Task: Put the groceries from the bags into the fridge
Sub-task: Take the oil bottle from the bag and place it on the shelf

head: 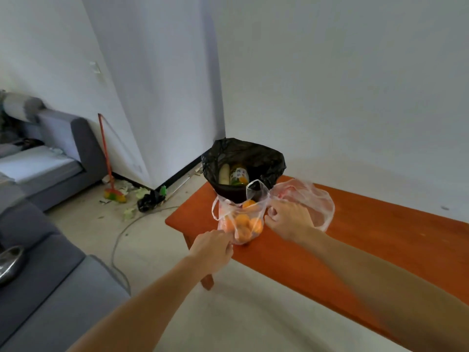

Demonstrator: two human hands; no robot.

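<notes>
On the near left corner of the surface (355, 250), the left hand (215, 247) pinches the near wall of the clear bag (225, 217) of oranges (241, 221) at 7 o'clock. The right hand (289, 219) grips its rim at 3 o'clock, fingers curled. The black bag (264, 163) stands open just behind at 12 o'clock, holding a bottle (239, 176), and a pinkish bag (319, 201) lies at 2 o'clock.

White walls (330, 72) meet a pale floor (157, 245). A grey sofa (86, 148) stands left, an orange-handled broom (105, 153) leaning on the wall beside it.
</notes>
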